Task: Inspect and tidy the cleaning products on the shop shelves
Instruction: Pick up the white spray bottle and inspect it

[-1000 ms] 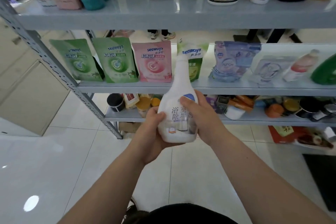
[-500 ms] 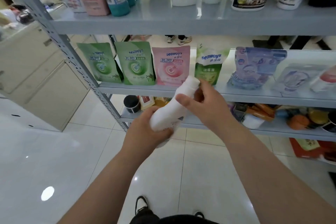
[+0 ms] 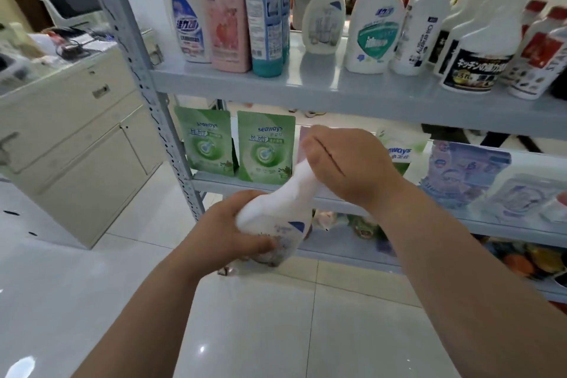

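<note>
Right, a person stands at the shelves w/ a white bottle held tilted in the air, in front of the mid shelf. Left grip wraps the bottle's base; right grip is clenched round its neck, top hidden. Its label has a blue patch, text too blurred to read. Behind, a green pouch and a second green pouch both read "seaways". On the top shelf, a slim white bottle reads "Oil enemy"; beside it a black-label bottle has Japanese "キッチンの".
</note>
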Demonstrator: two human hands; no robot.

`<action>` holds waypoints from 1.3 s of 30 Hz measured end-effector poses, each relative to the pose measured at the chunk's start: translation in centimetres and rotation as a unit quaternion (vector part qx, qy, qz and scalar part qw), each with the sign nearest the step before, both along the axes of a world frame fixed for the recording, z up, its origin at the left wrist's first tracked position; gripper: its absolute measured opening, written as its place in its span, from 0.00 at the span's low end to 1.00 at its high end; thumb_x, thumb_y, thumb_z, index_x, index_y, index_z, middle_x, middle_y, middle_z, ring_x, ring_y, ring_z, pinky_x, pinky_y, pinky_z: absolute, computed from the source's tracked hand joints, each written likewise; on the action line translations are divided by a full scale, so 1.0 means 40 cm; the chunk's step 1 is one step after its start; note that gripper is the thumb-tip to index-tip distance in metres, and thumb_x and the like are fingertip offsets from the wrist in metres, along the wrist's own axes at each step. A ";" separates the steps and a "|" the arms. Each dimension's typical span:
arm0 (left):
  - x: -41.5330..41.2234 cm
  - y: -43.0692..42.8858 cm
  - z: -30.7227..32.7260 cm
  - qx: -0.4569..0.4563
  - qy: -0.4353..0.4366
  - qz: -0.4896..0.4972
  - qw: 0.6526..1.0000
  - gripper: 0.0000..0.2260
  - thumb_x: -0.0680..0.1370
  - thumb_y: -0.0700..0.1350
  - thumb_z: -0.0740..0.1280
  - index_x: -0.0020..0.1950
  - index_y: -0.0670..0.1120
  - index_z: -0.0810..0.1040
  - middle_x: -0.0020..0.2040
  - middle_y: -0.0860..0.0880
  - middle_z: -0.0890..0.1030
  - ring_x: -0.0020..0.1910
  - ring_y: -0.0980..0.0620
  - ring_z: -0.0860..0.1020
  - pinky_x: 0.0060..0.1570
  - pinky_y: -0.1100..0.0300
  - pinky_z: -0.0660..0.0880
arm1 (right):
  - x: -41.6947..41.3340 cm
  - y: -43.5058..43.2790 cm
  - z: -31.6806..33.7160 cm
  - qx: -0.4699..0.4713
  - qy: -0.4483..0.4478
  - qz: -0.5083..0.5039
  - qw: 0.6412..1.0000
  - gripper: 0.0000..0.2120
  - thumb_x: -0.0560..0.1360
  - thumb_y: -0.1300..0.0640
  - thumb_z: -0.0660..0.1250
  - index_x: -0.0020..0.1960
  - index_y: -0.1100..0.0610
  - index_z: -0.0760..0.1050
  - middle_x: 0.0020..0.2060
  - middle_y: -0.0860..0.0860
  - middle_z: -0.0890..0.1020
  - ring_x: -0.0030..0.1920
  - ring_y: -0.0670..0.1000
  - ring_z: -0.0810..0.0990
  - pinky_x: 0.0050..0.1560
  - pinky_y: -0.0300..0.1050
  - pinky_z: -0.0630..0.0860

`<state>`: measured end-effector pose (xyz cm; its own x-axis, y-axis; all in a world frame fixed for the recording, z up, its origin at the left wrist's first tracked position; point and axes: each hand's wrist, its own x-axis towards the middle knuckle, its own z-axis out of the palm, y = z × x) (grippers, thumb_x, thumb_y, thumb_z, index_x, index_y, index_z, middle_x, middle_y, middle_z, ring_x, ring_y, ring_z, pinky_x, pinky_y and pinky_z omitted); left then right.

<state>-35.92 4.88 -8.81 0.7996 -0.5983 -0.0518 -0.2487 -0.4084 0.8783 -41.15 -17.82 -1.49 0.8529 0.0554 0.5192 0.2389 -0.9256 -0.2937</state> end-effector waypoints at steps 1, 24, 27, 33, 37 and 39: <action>0.016 0.011 0.002 -0.021 0.014 -0.004 1.000 0.27 0.65 0.42 0.83 0.56 0.65 0.79 0.50 0.55 0.84 0.45 0.59 0.83 0.37 0.63 0.81 | 0.017 0.016 -0.007 0.039 -0.017 0.008 0.999 0.20 0.82 0.42 0.47 0.42 0.50 0.71 0.31 0.45 0.72 0.32 0.40 0.71 0.32 0.33 0.60; 0.178 -0.080 0.111 -0.274 0.150 -0.091 0.946 0.22 0.85 0.40 0.58 0.72 0.65 0.71 0.62 0.54 0.82 0.55 0.47 0.84 0.45 0.42 0.84 | 0.086 0.136 -0.128 0.622 0.006 -0.097 0.777 0.27 0.70 0.48 0.78 0.61 0.40 0.66 0.58 0.47 0.82 0.54 0.45 0.85 0.52 0.46 0.83; 0.198 -0.140 0.130 -0.282 0.135 -0.092 0.946 0.23 0.85 0.40 0.58 0.73 0.65 0.71 0.63 0.54 0.81 0.55 0.46 0.84 0.44 0.41 0.84 | 0.095 0.074 -0.100 0.602 -0.003 -0.102 0.792 0.28 0.69 0.51 0.79 0.60 0.41 0.65 0.57 0.46 0.81 0.52 0.42 0.85 0.48 0.42 0.82; 0.241 -0.301 0.205 -0.280 0.111 -0.075 0.951 0.23 0.85 0.40 0.59 0.71 0.67 0.72 0.61 0.54 0.82 0.50 0.49 0.85 0.45 0.40 0.83 | 0.147 -0.090 -0.006 0.548 -0.010 -0.122 0.828 0.32 0.69 0.50 0.80 0.67 0.45 0.67 0.55 0.45 0.84 0.52 0.44 0.85 0.47 0.42 0.83; 0.298 -0.411 0.265 -0.247 0.056 -0.115 0.961 0.23 0.86 0.42 0.58 0.72 0.69 0.69 0.66 0.54 0.77 0.55 0.50 0.84 0.44 0.47 0.84 | 0.196 -0.215 0.040 0.526 -0.040 -0.124 0.840 0.29 0.68 0.54 0.81 0.59 0.40 0.68 0.53 0.43 0.83 0.51 0.42 0.85 0.50 0.47 0.84; 0.341 -0.463 0.292 -0.207 0.017 -0.112 0.972 0.21 0.86 0.44 0.59 0.74 0.67 0.67 0.62 0.58 0.77 0.53 0.53 0.83 0.45 0.51 0.84 | 0.223 -0.276 0.057 0.519 -0.050 -0.126 0.844 0.30 0.68 0.54 0.82 0.60 0.40 0.67 0.54 0.44 0.83 0.53 0.44 0.85 0.52 0.48 0.84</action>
